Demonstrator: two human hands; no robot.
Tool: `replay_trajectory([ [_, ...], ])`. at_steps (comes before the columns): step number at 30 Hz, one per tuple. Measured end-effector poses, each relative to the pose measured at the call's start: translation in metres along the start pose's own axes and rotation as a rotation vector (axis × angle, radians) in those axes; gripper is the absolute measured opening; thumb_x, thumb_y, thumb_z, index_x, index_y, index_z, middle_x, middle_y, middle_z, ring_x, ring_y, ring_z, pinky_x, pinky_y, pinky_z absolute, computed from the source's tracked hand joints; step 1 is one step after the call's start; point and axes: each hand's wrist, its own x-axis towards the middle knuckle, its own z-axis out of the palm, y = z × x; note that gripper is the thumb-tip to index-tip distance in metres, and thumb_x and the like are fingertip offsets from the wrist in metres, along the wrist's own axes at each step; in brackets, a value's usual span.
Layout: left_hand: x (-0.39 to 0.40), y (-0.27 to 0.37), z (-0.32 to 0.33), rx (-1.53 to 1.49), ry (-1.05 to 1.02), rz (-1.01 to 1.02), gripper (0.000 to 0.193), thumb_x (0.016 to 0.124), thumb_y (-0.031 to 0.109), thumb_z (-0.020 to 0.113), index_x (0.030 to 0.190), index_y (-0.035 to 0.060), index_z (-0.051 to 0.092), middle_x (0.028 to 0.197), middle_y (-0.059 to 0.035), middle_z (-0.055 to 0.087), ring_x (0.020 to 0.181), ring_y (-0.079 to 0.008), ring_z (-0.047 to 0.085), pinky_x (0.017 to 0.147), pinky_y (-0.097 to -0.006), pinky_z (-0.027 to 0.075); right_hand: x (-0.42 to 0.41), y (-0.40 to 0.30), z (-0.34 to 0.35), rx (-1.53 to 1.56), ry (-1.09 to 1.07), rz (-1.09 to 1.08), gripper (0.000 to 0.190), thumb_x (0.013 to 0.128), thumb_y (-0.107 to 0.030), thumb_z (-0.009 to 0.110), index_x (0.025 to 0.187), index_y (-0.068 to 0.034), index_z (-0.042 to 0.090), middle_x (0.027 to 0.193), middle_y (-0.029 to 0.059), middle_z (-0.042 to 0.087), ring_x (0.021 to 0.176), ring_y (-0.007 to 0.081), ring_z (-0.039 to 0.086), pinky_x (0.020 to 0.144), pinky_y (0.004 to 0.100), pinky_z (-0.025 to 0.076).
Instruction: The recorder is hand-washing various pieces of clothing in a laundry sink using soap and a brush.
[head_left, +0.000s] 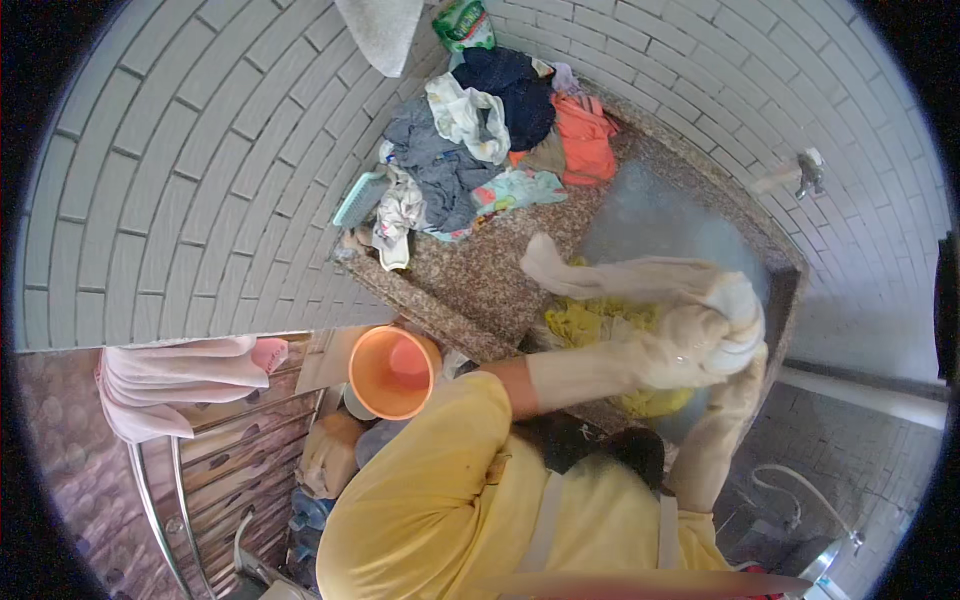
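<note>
Both hands wear long cream-coloured gloves and meet over the right part of the stone sink. My left hand comes in from the left and is closed on a bunched, twisted beige cloth. The cloth's loose end trails to the left. My right hand is against the same bundle from the lower right; its fingers are blurred and partly hidden. A pale bluish-white part shows at the bundle's top. Yellow wet fabric lies beneath the hands, in cloudy water.
A clothes pile lies on the speckled stone counter, beside a turquoise plastic basket and a green detergent bag. A tap juts from the tiled wall. An orange bucket stands lower left, near a rack with a pink towel.
</note>
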Motion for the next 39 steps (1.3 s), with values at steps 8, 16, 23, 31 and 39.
replay_trajectory([
  [8,0.005,-0.037,0.067,0.079,-0.641,-0.148,0.087,0.086,0.037,0.073,0.154,-0.001,0.033,0.153,-0.0278,0.041,0.144,-0.0424,0.041,0.12,-0.0452,0.034,0.047,-0.004,-0.134,-0.327,0.36,-0.196,0.028,0.098,0.0,0.062,0.126,0.004,0.065,0.121,0.0179,0.07,0.11,0.0255,0.069,0.096,0.0364,0.057],
  [16,-0.126,-0.097,-0.112,0.764,0.297,-0.617,0.057,0.079,0.03,0.08,0.125,0.0021,0.062,0.119,-0.0187,0.066,0.112,-0.0392,0.062,0.101,-0.0459,0.05,0.059,0.113,-0.257,-0.9,0.486,0.009,0.035,0.099,-0.015,0.064,0.13,0.001,0.064,0.12,0.0159,0.071,0.106,0.0281,0.069,0.095,0.0403,0.054],
  [23,-0.33,-0.26,-0.231,2.19,0.065,-0.584,0.049,0.086,0.03,0.073,0.133,0.0177,0.063,0.134,-0.0082,0.065,0.124,-0.0265,0.06,0.102,-0.0482,0.047,0.053,0.114,-0.022,-1.372,0.051,0.06,0.053,0.091,-0.029,0.07,0.134,0.0,0.059,0.126,0.0232,0.067,0.116,0.0386,0.063,0.104,0.0458,0.047],
  [31,-0.289,-0.246,-0.27,1.625,0.135,-0.581,0.024,0.096,0.033,0.057,0.105,0.0131,0.066,0.108,-0.0093,0.064,0.106,-0.03,0.057,0.09,-0.0496,0.044,0.063,0.133,-0.046,-2.147,-0.463,0.129,0.11,0.078,-0.043,0.085,0.165,-0.02,0.021,0.17,0.02,0.021,0.157,0.0395,0.017,0.126,0.0532,0.02],
  [39,-0.159,-0.111,-0.07,0.489,-0.328,-0.627,0.103,0.084,0.048,0.079,0.162,0.0074,0.024,0.165,-0.0255,0.027,0.154,-0.04,0.025,0.126,-0.0501,0.023,0.064,0.122,-0.043,-2.314,-0.816,0.809,0.139,0.073,-0.058,0.084,0.166,-0.016,-0.01,0.171,0.0246,0.01,0.159,0.0414,0.005,0.124,0.0665,0.008],
])
